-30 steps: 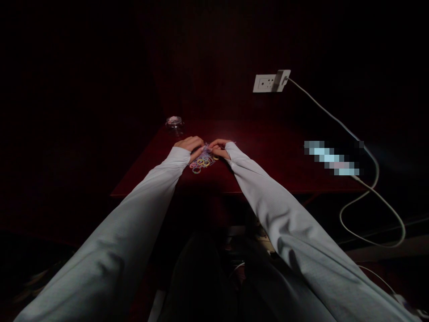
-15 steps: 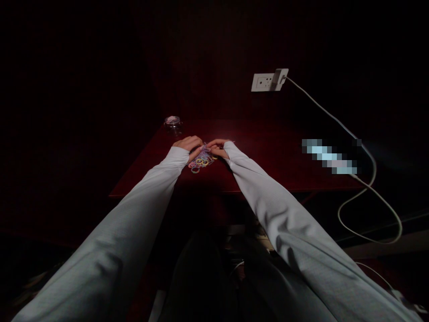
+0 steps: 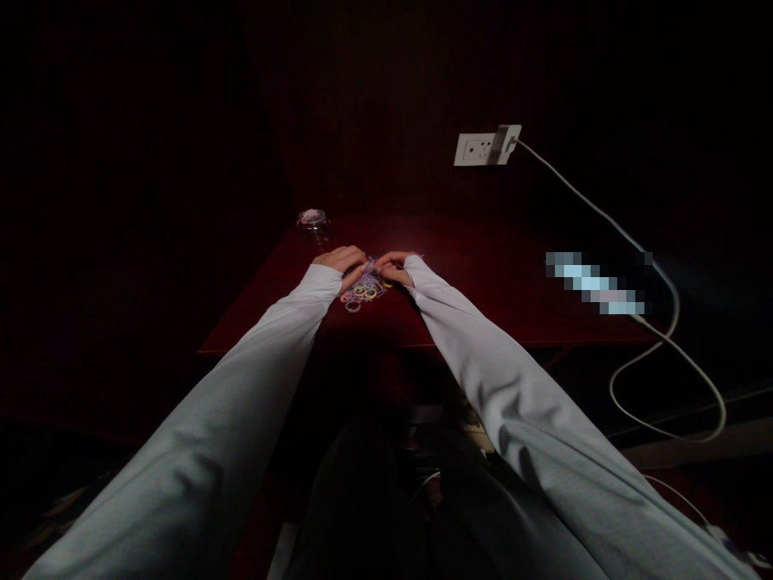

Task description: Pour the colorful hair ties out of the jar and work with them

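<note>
Rings (image 3: pixel 364 286) lie between curled left hand (image 3: pixel 341 258) and right hand (image 3: pixel 394 263); whether either pinches any, I cannot tell.

We can read no text, label, brand, number or sign anywhere. The white wall socket (image 3: pixel 474 150) shows us only its dark holes, the clear jar (image 3: pixel 312 229) is too small and dim to tell, and the bright patch (image 3: pixel 595 283) at right (coarsely pixelated) yields us no letters.
</note>
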Demonstrator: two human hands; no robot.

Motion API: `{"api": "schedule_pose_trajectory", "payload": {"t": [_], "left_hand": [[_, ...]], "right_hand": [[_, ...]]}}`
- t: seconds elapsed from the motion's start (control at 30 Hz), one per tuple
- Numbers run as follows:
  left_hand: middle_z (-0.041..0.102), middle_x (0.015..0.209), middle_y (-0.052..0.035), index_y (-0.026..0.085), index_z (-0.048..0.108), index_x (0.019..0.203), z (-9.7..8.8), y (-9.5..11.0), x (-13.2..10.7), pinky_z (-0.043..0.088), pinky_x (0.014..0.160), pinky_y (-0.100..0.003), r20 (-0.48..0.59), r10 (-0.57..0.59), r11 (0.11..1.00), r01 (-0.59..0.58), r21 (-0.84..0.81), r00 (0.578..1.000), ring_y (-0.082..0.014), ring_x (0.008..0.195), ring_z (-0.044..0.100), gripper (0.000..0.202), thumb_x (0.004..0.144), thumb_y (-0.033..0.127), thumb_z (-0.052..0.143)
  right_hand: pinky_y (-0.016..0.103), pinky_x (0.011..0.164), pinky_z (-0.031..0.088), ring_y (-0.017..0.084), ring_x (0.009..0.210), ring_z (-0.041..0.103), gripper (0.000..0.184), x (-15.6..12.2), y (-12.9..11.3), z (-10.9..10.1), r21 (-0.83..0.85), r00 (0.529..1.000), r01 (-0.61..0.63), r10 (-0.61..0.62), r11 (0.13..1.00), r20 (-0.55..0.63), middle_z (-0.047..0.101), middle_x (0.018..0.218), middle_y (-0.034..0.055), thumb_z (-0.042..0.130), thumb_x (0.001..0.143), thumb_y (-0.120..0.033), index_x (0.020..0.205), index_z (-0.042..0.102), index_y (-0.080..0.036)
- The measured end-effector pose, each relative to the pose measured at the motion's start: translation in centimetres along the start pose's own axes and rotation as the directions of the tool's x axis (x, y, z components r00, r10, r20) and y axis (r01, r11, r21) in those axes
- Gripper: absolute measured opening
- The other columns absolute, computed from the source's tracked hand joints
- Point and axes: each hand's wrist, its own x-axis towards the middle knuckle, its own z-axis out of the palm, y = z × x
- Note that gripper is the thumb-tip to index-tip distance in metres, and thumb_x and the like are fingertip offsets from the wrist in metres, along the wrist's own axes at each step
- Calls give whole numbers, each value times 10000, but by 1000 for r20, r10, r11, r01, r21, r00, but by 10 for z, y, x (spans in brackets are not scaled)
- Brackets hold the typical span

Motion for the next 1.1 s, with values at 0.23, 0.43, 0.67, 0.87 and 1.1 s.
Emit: {"api": "schedule_pose_trajectory", "payload": {"t": [0.23,0.43,0.67,0.87,1.1], "left_hand": [[757,1126,-83,215,703,1080,2,-2,0,535,857,-332,4,6,1000,-6,10,1000,-231,1034,693,349,1086,371,391],[758,1124,-76,219,702,1072,2,-3,0,532,852,-326,5,-5,1000,5,2,1000,-224,1030,692,361,1092,382,380],[752,1117,-77,223,696,1079,2,-5,0,530,866,-329,9,17,1000,-17,-13,1000,-223,1022,687,343,1086,368,385],[746,1122,-70,233,685,1061,1,-1,1,527,864,-316,-2,5,999,-5,-33,1000,-215,1017,692,283,1058,390,450],[744,1103,-72,229,678,1035,1,1,1,536,869,-333,-14,-5,1000,5,-25,1000,-226,1016,698,260,1023,390,474]], "right_hand": [[212,529,357,76,568,483,366,-2,-6,-1,25,1000,-5,4,1000,14,632,650,-33,890,633,-442,781,677,-183],[212,526,376,72,545,478,420,0,-4,1,41,1000,13,-14,999,15,608,624,-47,886,607,-482,773,628,-196],[207,526,363,59,535,453,398,-1,-8,4,10,1000,15,-15,1000,-7,587,638,-60,871,611,-435,768,591,-200],[200,515,349,52,517,432,359,-4,-13,5,10,1000,11,-11,1000,-21,559,608,-78,847,622,-402,753,577,-206],[197,517,330,46,509,422,312,-5,-14,6,18,999,-2,2,1000,-36,572,611,-77,827,630,-355,746,581,-201]]}}
